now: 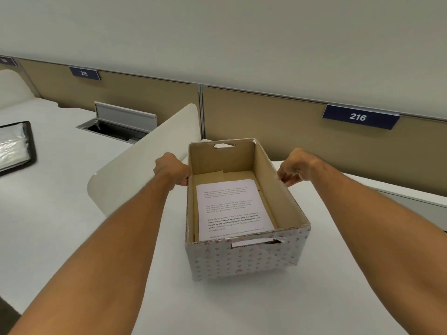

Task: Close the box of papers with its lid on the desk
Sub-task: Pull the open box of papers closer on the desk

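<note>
One cardboard box [244, 257] with small pink hearts sits open in the middle of the frame on the smooth white table [72, 226]. One stack of printed papers [232, 209] lies flat inside. Two hands: left hand [173, 171] and right hand [294, 166] each pinch a long side rim.

box [244, 257] top open, divider [135, 165] just left
</note>
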